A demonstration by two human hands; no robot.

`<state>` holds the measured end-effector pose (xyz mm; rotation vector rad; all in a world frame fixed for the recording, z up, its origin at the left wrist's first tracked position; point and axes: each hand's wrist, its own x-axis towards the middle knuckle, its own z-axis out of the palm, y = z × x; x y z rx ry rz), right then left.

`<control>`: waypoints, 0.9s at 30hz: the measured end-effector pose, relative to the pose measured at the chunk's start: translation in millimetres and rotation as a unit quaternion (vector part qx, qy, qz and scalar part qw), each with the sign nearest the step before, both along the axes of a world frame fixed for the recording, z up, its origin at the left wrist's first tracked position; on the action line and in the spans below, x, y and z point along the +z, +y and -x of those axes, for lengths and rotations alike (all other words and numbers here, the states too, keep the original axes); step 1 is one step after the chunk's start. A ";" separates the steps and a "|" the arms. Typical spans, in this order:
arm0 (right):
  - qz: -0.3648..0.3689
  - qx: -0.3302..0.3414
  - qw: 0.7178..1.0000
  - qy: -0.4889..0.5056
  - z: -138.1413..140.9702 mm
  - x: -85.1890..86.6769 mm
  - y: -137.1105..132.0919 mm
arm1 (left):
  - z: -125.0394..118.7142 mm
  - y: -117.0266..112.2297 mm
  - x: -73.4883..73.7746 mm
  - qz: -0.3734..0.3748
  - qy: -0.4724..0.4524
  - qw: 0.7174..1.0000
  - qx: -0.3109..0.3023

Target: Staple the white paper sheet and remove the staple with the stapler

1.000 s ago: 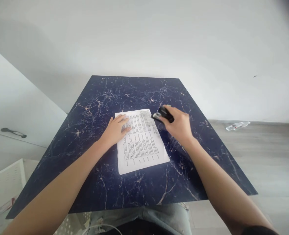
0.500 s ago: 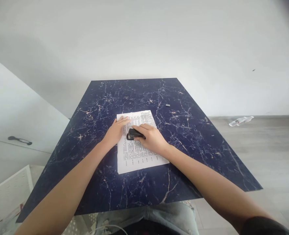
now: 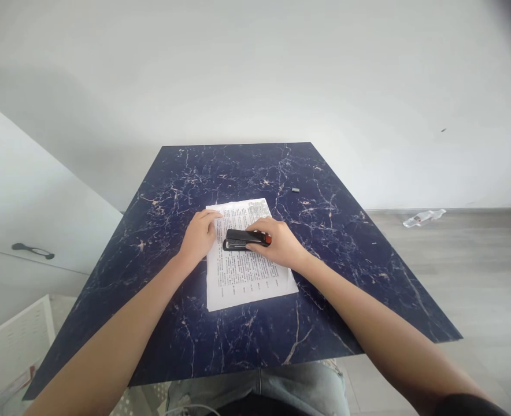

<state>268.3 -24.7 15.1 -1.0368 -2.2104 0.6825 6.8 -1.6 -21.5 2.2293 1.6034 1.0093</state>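
Observation:
A black stapler with a red patch at its rear lies across the printed sheets of paper, its front pointing left. My right hand is closed around the stapler's rear half, thumb on the near side and fingers on the far side. At the upper left edge of the sheets, my left hand grips the paper with bent fingers over the top. Its fingertips rest on the print; what lies under the palm is hidden.
A small grey staple strip rests on the dark blue marbled table, beyond the paper to the right. White cabinets with a dark handle stand at left. Crumpled clear plastic lies on the floor at right, by the wall.
My right hand has drawn back toward the stapler's rear, so more of the stapler shows. My left hand has shifted slightly left, its fingers drawn in from lying spread on the paper.

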 end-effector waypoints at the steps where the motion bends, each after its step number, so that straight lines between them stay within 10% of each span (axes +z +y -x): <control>1: 0.003 0.007 1.000 -0.009 1.9 -1.5 -0.8 | 0.0 0.1 -0.2 0.002 -0.003 1.000 -0.001; 9: 0.002 0.017 0.989 -0.147 -14.5 -0.5 -0.6 | 4.1 2.3 2.6 -0.014 -0.060 0.998 0.023; 19: 0.021 -0.140 0.982 -0.127 -131.2 -9.0 -31.0 | 8.3 6.9 -1.4 -0.024 -0.119 0.991 0.053; 24: -0.027 -0.230 0.971 0.061 -154.5 -7.9 21.3 | 12.2 9.7 -4.2 -0.017 -0.154 0.986 0.069; 27: -0.044 -0.211 0.976 -0.028 -153.2 -11.5 70.5 | 18.3 13.9 -8.2 0.001 -0.208 0.974 0.088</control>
